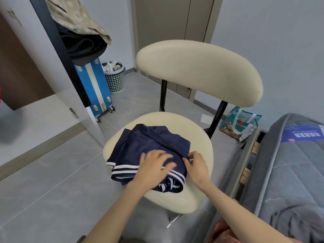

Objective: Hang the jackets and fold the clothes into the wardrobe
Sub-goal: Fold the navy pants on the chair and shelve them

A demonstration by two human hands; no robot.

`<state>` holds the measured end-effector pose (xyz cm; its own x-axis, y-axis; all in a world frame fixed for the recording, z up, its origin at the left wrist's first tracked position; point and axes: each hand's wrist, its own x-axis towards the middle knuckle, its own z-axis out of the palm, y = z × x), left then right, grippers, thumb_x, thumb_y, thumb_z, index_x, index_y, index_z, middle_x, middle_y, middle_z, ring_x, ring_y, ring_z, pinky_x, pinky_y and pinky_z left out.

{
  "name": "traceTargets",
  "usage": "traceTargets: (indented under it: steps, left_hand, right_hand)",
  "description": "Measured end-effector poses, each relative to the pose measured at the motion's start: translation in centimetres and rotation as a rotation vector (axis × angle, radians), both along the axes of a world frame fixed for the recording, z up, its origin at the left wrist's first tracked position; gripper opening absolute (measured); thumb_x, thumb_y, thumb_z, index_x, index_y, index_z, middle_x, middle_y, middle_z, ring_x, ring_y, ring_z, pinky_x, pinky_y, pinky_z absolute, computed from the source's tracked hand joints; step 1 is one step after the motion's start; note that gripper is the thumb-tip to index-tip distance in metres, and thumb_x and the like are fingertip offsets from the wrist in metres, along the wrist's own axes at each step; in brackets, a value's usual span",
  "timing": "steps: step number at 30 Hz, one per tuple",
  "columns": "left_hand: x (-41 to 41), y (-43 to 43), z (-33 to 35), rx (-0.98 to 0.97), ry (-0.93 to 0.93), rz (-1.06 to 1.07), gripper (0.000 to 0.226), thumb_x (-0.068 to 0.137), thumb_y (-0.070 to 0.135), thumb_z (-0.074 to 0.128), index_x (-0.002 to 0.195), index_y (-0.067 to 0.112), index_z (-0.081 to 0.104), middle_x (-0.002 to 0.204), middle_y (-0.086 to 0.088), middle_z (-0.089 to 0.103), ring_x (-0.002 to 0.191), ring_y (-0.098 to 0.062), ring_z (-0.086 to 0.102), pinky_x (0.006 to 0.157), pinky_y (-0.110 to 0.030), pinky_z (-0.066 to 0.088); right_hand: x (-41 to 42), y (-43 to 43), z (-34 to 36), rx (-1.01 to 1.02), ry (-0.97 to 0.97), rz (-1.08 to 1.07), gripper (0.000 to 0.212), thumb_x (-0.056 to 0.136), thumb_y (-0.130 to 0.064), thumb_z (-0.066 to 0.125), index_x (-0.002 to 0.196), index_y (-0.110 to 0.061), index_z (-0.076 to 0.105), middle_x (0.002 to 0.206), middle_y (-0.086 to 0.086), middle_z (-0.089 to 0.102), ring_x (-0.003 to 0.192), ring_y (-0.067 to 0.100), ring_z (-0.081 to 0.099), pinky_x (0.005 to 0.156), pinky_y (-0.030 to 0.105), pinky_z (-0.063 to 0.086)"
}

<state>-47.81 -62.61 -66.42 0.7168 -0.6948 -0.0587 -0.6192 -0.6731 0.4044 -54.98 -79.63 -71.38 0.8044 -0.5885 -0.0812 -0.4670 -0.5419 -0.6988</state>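
Smooth, slightly shiny navy garment (150,142) with white-striped ribbed hems lies folded and rumpled on the oval seat of the cream padded chair (175,120). The left hand (154,169) presses flat on it, fingers spread and straight. The right hand (197,165), fingers curled, pinches the cloth's right edge. Back left, the pale green perforated plastic bin (114,81) holds a crumpled white bag (109,65).
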Motion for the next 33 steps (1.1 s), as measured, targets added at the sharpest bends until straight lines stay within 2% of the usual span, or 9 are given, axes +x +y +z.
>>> traceTargets:
  steps: [3,7,10,13,17,21,25,29,33]
  left_hand:
    - [-2.8,-1.5,-0.6,0.187,0.049,-0.259,0.062,0.077,0.065,0.058,0.133,0.042,0.044,0.143,0.011,0.032,0.138,-0.017,0.019,0.113,-0.06,0.006]
    - [-3.5,-1.3,-1.6,0.219,-0.185,-0.192,0.027,0.095,0.032,0.049,0.121,0.035,0.054,0.124,0.011,0.044,0.119,-0.014,0.038,0.11,-0.04,0.019]
    - [-2.7,-0.2,-1.6,0.169,-0.113,-0.153,0.026,0.097,0.024,0.045,0.117,0.036,0.056,0.119,0.015,0.049,0.113,-0.011,0.041,0.103,-0.031,0.021]
    - [-2.1,1.4,-1.4,0.156,-0.067,-0.159,0.026,0.097,0.023,0.044,0.115,0.037,0.057,0.114,0.016,0.05,0.108,-0.01,0.042,0.1,-0.026,0.021]
    - [-1.4,2.3,-1.0,0.082,-0.014,-0.137,0.024,0.098,0.024,0.043,0.109,0.039,0.058,0.108,0.018,0.05,0.098,-0.006,0.042,0.095,-0.023,0.023]
    - [-0.8,2.8,-0.8,0.029,0.047,-0.117,0.023,0.095,0.023,0.05,0.105,0.04,0.062,0.103,0.019,0.051,0.09,-0.004,0.042,0.089,-0.022,0.028]
    - [-1.2,2.8,-0.8,0.034,0.057,-0.088,0.03,0.083,0.028,0.06,0.109,0.044,0.058,0.106,0.021,0.043,0.098,-0.006,0.04,0.1,-0.03,0.031]
    - [-3.4,1.3,-1.7,0.283,-0.096,-0.177,0.072,0.069,0.046,0.063,0.134,0.045,0.031,0.14,0.006,0.017,0.131,-0.022,0.02,0.111,-0.064,0.005]
    - [-4.3,0.3,-2.3,0.461,-0.265,-0.138,0.08,0.075,0.029,0.069,0.137,0.037,0.02,0.152,-0.007,0.0,0.139,-0.036,0.011,0.11,-0.066,0.004]
  right_hand:
    - [-0.5,-0.4,0.2,0.015,-0.025,-0.009,0.011,0.097,-0.017,0.053,0.101,-0.011,0.062,0.096,0.0,0.064,0.082,0.018,0.059,0.068,0.024,0.038]
    - [-0.4,-1.1,0.5,0.085,-0.045,-0.069,0.014,0.098,-0.01,0.05,0.091,-0.007,0.062,0.083,0.006,0.067,0.076,0.025,0.06,0.066,0.029,0.043]
    - [0.8,-2.1,1.1,0.366,-0.103,-0.274,0.012,0.098,-0.009,0.05,0.092,-0.005,0.06,0.085,0.013,0.066,0.079,0.032,0.064,0.081,0.042,0.055]
    - [2.4,-2.8,1.8,0.712,-0.144,-0.374,0.012,0.098,-0.005,0.049,0.09,-0.005,0.058,0.079,0.012,0.063,0.068,0.026,0.061,0.075,0.037,0.057]
    - [4.6,-3.0,3.1,0.608,-0.136,-0.094,0.023,0.096,-0.003,0.038,0.083,-0.006,0.057,0.078,0.008,0.051,0.072,0.02,0.044,0.071,0.031,0.044]
    - [6.4,-3.3,4.6,0.58,-0.134,0.104,0.027,0.102,-0.014,0.041,0.089,-0.015,0.064,0.08,-0.009,0.059,0.068,0.002,0.049,0.063,0.013,0.04]
    - [5.8,-3.4,3.6,0.589,-0.134,0.046,0.025,0.099,-0.009,0.043,0.092,-0.009,0.067,0.081,-0.006,0.061,0.069,0.006,0.052,0.063,0.015,0.04]
    - [3.1,-3.0,0.4,0.526,-0.023,-0.084,0.017,0.082,0.003,0.032,0.066,0.004,0.038,0.071,0.008,0.031,0.072,0.025,0.025,0.066,0.033,0.022]
    - [1.3,-2.5,-1.0,0.519,0.075,-0.157,0.012,0.082,-0.004,0.045,0.074,-0.012,0.049,0.073,0.002,0.047,0.069,0.018,0.042,0.064,0.026,0.038]
